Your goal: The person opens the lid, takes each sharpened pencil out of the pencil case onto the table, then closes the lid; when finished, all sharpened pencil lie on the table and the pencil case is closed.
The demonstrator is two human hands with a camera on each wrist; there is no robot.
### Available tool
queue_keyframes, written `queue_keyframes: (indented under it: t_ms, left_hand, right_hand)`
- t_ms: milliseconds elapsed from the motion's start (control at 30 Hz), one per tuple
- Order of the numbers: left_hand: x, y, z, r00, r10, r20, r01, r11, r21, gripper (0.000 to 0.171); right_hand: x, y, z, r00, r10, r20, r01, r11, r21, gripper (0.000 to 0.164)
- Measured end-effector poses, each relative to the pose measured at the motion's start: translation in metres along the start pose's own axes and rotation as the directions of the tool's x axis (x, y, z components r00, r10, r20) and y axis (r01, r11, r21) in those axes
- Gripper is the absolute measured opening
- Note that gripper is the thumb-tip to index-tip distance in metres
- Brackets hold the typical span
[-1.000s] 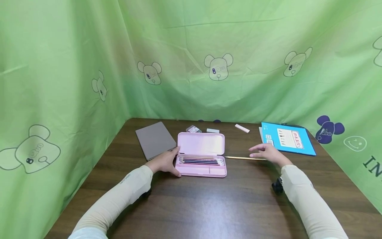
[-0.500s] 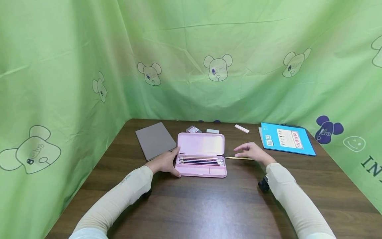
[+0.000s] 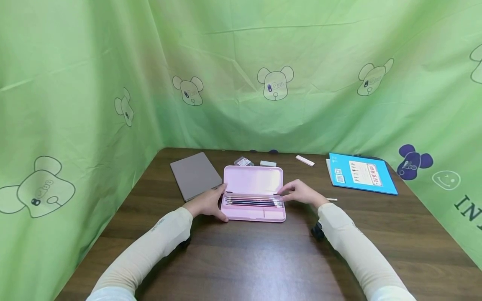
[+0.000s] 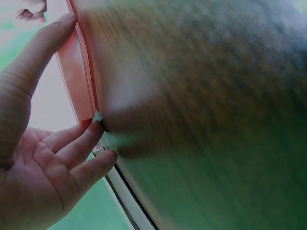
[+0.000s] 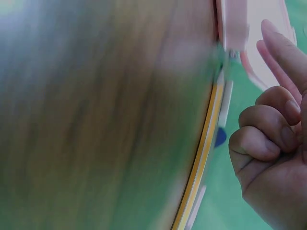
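Note:
A pink pencil case [image 3: 244,214] lies with its lid [image 3: 253,179] up; several pencils [image 3: 254,203] fill its back compartment. My left hand [image 3: 206,203] holds its left end, thumb at the front edge and fingers toward the back corner, as the left wrist view also shows. At the right end, near the hinge, hover the fingertips of my right hand [image 3: 299,193]. In the right wrist view its index finger and thumb reach toward the case with nothing seen between them; the other fingers curl inward. A yellow pencil [image 5: 204,148] lies on the table, mostly hidden under that hand in the head view.
Left of the case lies a grey notebook [image 3: 196,175]. Behind it are a small clear-wrapped item [image 3: 244,161] and a pale eraser-like block [image 3: 268,164]. A pinkish-white stick [image 3: 305,160] and a blue booklet [image 3: 363,173] lie at the back right of the wooden table [image 3: 244,259].
My right hand has moved left along the yellow pencil to the right end of the case, and the pencil stays on the table. My left hand and the case have not moved.

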State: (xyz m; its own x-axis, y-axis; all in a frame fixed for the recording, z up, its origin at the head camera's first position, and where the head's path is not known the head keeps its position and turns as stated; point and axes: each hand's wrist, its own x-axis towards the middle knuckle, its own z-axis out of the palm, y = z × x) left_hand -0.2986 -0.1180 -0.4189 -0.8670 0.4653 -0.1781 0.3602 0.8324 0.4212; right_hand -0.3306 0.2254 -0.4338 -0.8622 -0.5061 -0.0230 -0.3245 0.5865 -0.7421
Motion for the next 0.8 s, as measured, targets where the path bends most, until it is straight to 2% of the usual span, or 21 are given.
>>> queue_keyframes:
  t_ms: [167,333,567,800]
  left_hand:
    - [0.000,0.000,-0.001,1.000,-0.002,0.005,0.002,1.000,-0.004,0.121]
    - [-0.001,0.000,-0.001,1.000,-0.002,-0.006,0.002,1.000,-0.010,0.121]
    - [-0.002,0.000,0.000,1.000,-0.001,-0.010,0.001,1.000,-0.010,0.121]
    - [-0.002,-0.001,0.002,1.000,0.017,-0.019,-0.017,1.000,-0.016,0.121]
  right_hand:
    - [0.006,-0.007,0.009,0.999,-0.032,0.034,0.033,0.999,-0.022,0.020]
    - [0.009,-0.011,0.013,0.999,-0.041,0.027,0.043,0.996,-0.073,0.018]
    - [0.010,-0.015,0.017,0.999,0.036,0.023,-0.032,0.991,-0.129,0.013]
    - [0.009,-0.015,0.020,0.999,0.035,-0.001,-0.035,0.988,-0.152,0.008]
